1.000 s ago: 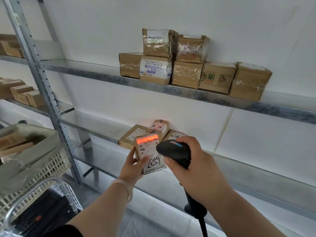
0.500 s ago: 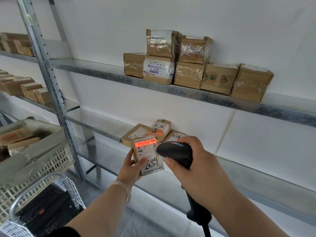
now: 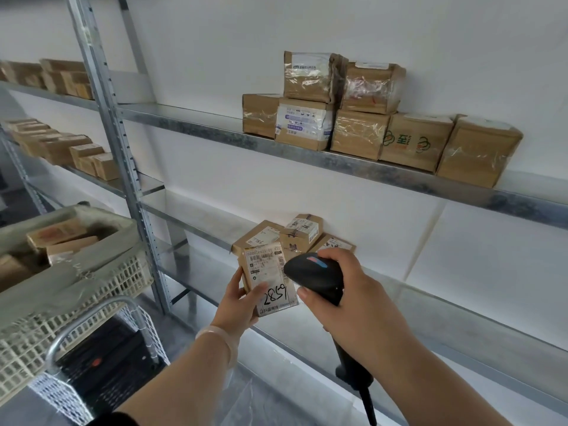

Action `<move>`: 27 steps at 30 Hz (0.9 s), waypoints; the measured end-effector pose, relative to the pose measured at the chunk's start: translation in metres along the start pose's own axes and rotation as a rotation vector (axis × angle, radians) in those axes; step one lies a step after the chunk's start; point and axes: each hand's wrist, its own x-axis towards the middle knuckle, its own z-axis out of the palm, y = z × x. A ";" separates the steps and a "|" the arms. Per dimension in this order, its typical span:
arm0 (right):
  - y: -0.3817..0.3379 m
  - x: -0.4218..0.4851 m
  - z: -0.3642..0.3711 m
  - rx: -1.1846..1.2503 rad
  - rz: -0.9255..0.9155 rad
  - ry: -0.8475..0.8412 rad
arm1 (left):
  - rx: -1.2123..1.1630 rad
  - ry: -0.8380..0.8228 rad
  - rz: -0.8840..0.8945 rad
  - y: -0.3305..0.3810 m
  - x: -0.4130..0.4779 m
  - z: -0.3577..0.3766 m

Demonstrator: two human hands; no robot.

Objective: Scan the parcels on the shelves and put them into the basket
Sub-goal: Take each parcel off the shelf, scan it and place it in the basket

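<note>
My left hand (image 3: 238,298) grips a small brown parcel (image 3: 266,279) with a white label marked "2859", held upright in front of the middle shelf. My right hand (image 3: 353,298) is closed around a black handheld scanner (image 3: 313,276) whose head points at the parcel's label from the right. No red light shows on the label. Three more small parcels (image 3: 295,235) lie on the middle shelf just behind. A white lattice basket (image 3: 92,281) at the left holds several parcels.
Several larger brown boxes (image 3: 378,124) are stacked on the upper shelf (image 3: 196,123). A grey metal upright (image 3: 123,155) stands between the basket and my hands. More boxes (image 3: 61,149) line the shelves at far left. A metal cart handle (image 3: 89,315) curves below the basket.
The red scan light on the parcel's label has gone out. My view has shifted, so the shelves and basket sit further right in frame. Both hands keep their hold.
</note>
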 end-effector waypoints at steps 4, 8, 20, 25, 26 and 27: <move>0.001 0.016 0.032 0.029 -0.036 -0.053 | 0.044 0.055 0.011 0.009 -0.006 -0.029; -0.012 0.033 0.077 0.065 -0.115 -0.099 | 0.035 0.113 0.030 0.021 -0.009 -0.070; -0.131 0.082 0.243 0.339 -0.231 -0.210 | -0.039 0.268 0.144 0.070 -0.008 -0.248; -0.189 0.093 0.312 0.411 -0.286 -0.283 | 0.009 0.378 0.165 0.086 -0.013 -0.327; -0.200 0.095 0.325 0.423 -0.294 -0.296 | 0.012 0.385 0.171 0.090 -0.014 -0.340; -0.209 0.097 0.337 0.436 -0.299 -0.308 | 0.016 0.391 0.182 0.094 -0.015 -0.353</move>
